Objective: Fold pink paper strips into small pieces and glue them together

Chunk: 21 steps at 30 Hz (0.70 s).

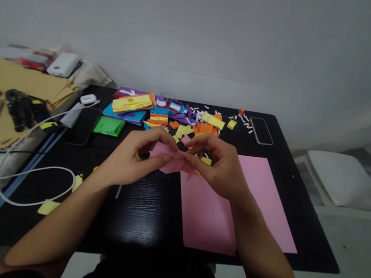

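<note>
A small folded piece of pink paper (pixel 171 161) is held between both hands above the black table, near its middle. My left hand (pixel 137 155) pinches its left part, thumb in front. My right hand (pixel 219 164) grips the right end with thumb and fingertips. Large pink sheets (pixel 206 214) lie flat under my right hand and forearm. Behind the hands are loose yellow and orange paper pieces (pixel 205 128). The exact folds between the fingertips are too small to make out.
Folded yellow paper (pixel 133 103), green paper (pixel 109 126) and white scraps lie on the black table (pixel 136 216). One phone (pixel 261 131) is at the back right, another (pixel 84 126) at left. A white cable (pixel 36 170) loops at left, beside pliers (pixel 20 110). A white stool (pixel 334 177) stands right.
</note>
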Each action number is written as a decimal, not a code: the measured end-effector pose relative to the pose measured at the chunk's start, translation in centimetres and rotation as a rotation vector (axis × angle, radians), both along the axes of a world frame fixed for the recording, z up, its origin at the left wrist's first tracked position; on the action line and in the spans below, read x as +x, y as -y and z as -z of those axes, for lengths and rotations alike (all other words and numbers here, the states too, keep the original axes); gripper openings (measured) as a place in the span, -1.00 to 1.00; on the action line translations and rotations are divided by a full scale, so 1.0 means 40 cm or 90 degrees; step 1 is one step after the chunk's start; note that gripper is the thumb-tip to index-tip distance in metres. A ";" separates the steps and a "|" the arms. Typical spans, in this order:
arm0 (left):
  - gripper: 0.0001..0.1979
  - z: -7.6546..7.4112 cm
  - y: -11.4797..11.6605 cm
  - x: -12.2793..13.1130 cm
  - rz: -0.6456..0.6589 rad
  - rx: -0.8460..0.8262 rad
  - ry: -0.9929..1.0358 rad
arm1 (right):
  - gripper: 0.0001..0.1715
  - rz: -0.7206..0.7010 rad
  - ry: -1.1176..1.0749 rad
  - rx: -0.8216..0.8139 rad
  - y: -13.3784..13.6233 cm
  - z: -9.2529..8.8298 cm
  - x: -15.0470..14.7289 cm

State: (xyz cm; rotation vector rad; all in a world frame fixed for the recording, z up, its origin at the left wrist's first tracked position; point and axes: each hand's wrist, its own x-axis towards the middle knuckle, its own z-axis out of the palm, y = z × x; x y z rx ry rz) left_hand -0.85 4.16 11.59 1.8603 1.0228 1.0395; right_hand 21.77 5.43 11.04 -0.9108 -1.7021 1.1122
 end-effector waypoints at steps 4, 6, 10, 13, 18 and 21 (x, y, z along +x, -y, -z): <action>-0.83 0.010 -0.005 0.002 -0.038 0.017 -0.037 | -0.88 -0.008 0.038 0.019 0.007 -0.004 -0.004; -0.88 0.014 -0.007 0.003 -0.031 0.035 -0.061 | -0.90 -0.013 0.060 0.016 0.009 -0.005 -0.007; -0.90 0.012 -0.007 0.004 -0.025 0.043 -0.078 | -0.79 -0.016 0.072 -0.018 0.009 -0.002 -0.008; -0.91 0.005 -0.006 0.001 -0.022 0.011 -0.059 | -0.72 -0.027 0.068 -0.032 0.005 0.002 -0.005; -0.90 -0.003 -0.010 -0.003 -0.027 -0.065 0.015 | -0.66 -0.039 0.072 -0.044 0.001 0.002 -0.001; -0.87 0.000 -0.010 -0.005 -0.049 -0.078 0.018 | -0.68 -0.040 0.085 -0.043 0.002 0.001 0.001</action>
